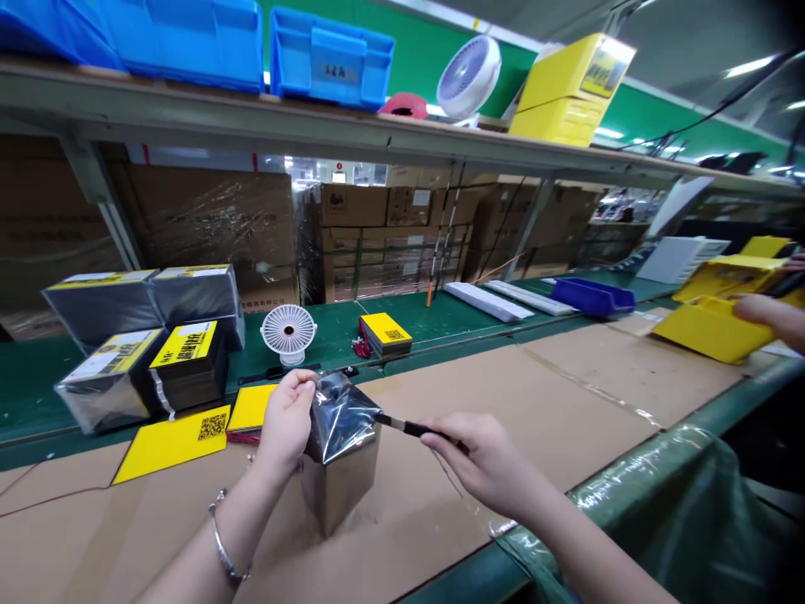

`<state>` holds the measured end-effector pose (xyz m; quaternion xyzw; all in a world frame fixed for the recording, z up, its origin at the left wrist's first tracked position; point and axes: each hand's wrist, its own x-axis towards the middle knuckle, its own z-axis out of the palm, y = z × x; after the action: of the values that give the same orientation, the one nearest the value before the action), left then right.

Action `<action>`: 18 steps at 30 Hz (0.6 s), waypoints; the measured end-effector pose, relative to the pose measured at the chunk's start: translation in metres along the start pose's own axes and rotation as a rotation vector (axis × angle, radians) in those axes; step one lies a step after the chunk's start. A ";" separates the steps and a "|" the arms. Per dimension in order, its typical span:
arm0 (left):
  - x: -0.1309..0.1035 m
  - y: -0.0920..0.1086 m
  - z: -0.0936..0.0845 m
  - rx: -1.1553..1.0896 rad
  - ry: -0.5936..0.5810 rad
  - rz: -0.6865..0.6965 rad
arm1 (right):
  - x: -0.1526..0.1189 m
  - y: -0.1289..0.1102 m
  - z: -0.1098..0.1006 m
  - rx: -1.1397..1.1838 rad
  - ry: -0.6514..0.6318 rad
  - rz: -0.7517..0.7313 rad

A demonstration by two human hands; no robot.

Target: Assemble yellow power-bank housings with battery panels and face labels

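Note:
A dark block-shaped bundle in clear plastic wrap (343, 482) stands upright on the cardboard before me. My left hand (286, 419) is closed at the bundle's upper left corner, thumb and fingers pinching the wrap. In my right hand (478, 457) I grip a slim black-handled knife (412, 426). Its metal end touches the upper right edge of the bundle, where the blade's tip is hard to make out. Just left of my left hand lie a flat yellow card with a QR code (169, 445) and a second yellow-topped stack (250, 408).
Several wrapped yellow-labelled bundles (189, 361) stand at the left. Behind are a small white fan (289, 331) and a yellow-topped stack (385, 334). A blue bin (592, 297) sits farther right. A co-worker's hand (771, 317) touches yellow boxes (710, 329). An overhead shelf (352, 126) spans the bench.

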<state>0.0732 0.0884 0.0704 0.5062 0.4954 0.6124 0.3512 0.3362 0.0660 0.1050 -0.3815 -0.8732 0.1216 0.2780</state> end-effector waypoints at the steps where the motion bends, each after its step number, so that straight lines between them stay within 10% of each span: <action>1: 0.002 0.003 0.001 0.025 0.001 0.024 | 0.002 -0.001 0.000 0.055 -0.039 0.047; 6: -0.012 0.035 0.008 0.280 0.036 0.218 | 0.013 -0.007 0.015 0.359 -0.245 0.233; 10: -0.042 0.049 0.003 0.817 -0.160 0.728 | 0.010 -0.011 0.026 0.556 -0.391 0.288; 13: -0.049 0.037 -0.009 1.166 -0.356 1.059 | 0.001 -0.013 0.025 0.565 -0.423 0.285; 18: -0.029 -0.002 -0.025 1.343 -0.294 1.343 | -0.003 0.001 0.020 0.376 -0.278 0.219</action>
<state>0.0557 0.0557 0.0611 0.8515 0.3008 0.2046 -0.3775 0.3272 0.0641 0.0870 -0.3950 -0.8185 0.3626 0.2063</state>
